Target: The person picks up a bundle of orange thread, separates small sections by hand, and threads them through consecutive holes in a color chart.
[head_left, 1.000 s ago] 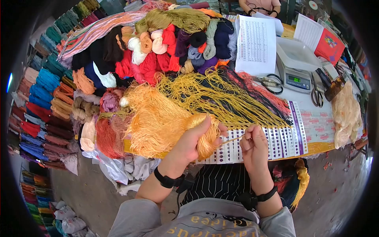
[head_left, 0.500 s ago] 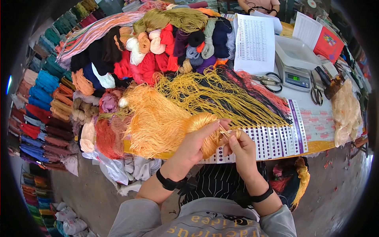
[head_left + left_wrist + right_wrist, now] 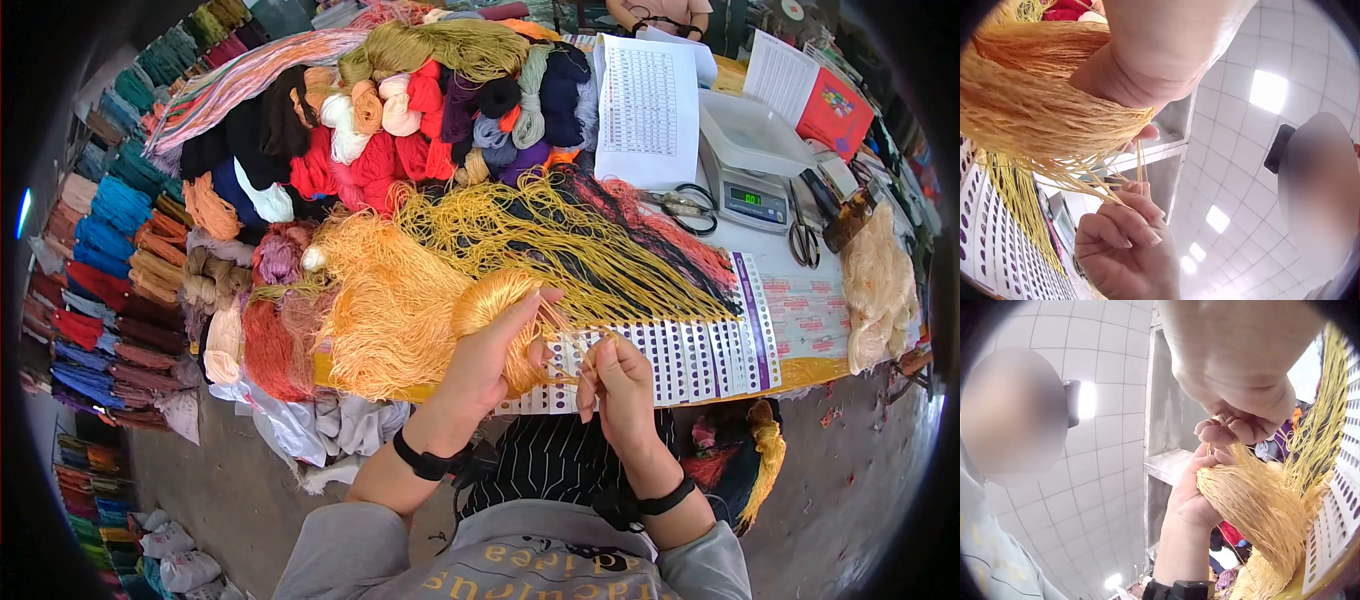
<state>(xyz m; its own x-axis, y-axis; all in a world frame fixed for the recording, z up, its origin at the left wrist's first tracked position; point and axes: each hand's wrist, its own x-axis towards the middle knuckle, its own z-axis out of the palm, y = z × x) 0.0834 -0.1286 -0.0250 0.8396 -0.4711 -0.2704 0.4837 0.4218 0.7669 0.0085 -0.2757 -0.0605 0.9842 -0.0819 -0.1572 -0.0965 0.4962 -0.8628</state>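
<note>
A pale orange yarn skein [image 3: 500,305] is gripped by the left hand [image 3: 480,365], its thumb over the bundle; the rest of the yarn [image 3: 385,320] spreads leftward over the table edge. The right hand [image 3: 622,390] pinches a few strands drawn out from the skein, a short distance to its right. In the left wrist view the strands [image 3: 1107,190] run from the bundle to the curled fingers of the right hand [image 3: 1125,244]. The right wrist view shows the left hand [image 3: 1194,494] under the looped bundle [image 3: 1260,512].
Yellow and black threads [image 3: 520,250] fan across the table to punched white cards [image 3: 690,355]. Behind lie many coloured skeins [image 3: 385,165] and a printed sheet [image 3: 647,115]. At the right are scissors [image 3: 690,207], a scale [image 3: 750,200] and a pale hank [image 3: 875,290].
The right hand came in from the right to the skein, then drew slightly away with strands pinched. The left hand stays around the skein, which has tilted a little.
</note>
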